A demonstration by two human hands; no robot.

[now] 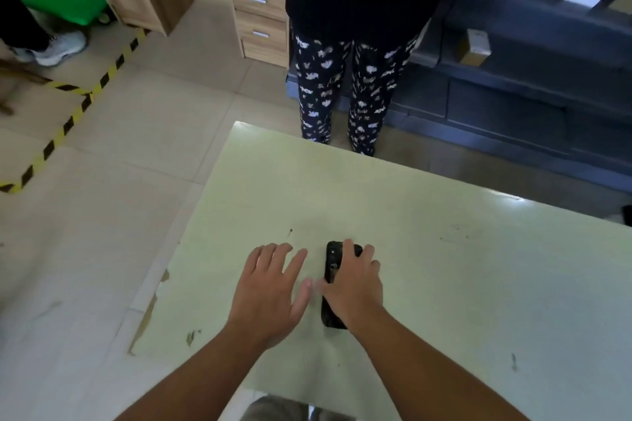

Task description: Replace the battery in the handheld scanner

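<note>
The black handheld scanner [331, 270] lies lengthwise on the pale green table [444, 267], near its front middle. My right hand [355, 284] covers the scanner from the right, fingers curled over its far end and thumb against its left side. My left hand [270, 290] hovers flat just left of the scanner, fingers spread, holding nothing. Most of the scanner's right side is hidden under my right hand. No loose battery is visible.
A person in patterned trousers [342, 89] stands at the table's far edge. Behind them are a wooden drawer unit [260, 0] and dark shelves with boxes [513, 27]. Yellow-black tape [68, 123] marks the tiled floor at left. The table's left edge is chipped.
</note>
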